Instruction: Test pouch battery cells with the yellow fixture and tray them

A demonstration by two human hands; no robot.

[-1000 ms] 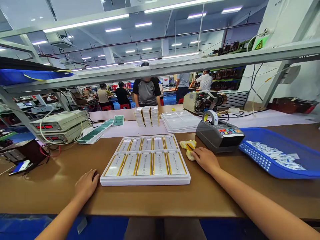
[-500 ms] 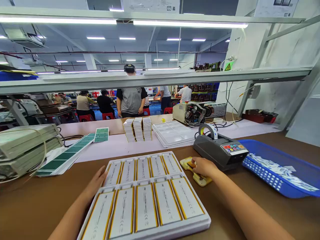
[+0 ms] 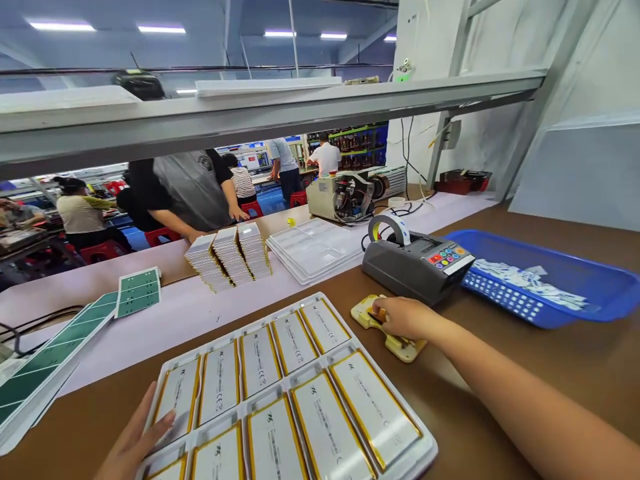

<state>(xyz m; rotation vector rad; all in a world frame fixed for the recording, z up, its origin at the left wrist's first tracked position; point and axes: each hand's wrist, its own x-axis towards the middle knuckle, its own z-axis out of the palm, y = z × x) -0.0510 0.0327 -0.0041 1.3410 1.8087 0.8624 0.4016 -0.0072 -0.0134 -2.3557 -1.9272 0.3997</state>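
Note:
A white plastic tray point(image 3: 293, 381) in front of me carries two rows of flat white battery packs point(image 3: 260, 360) with yellow edges. My left hand point(image 3: 135, 437) is at the tray's left edge, thumb over the rim and fingers along the outside. To the right of the tray, my right hand point(image 3: 407, 319) has its fingers closed on a small pale-yellow fixture point(image 3: 404, 348) lying on the bench. Its fingertips hide part of an orange and dark piece there.
Behind the fixture stand a grey tape dispenser point(image 3: 415, 267) and a blue basket point(image 3: 505, 303) of white strips. Stacked battery packs point(image 3: 227, 257), clear trays point(image 3: 315, 250) and green sheets point(image 3: 139, 293) lie farther back. A co-worker point(image 3: 187, 190) leans over the far edge; a shelf beam point(image 3: 280, 113) crosses above.
My view has turned right and lower. The left thumb now lies over the tray's rim. The right hand stays at the yellow fixture. The co-worker opposite has put hands on the bench.

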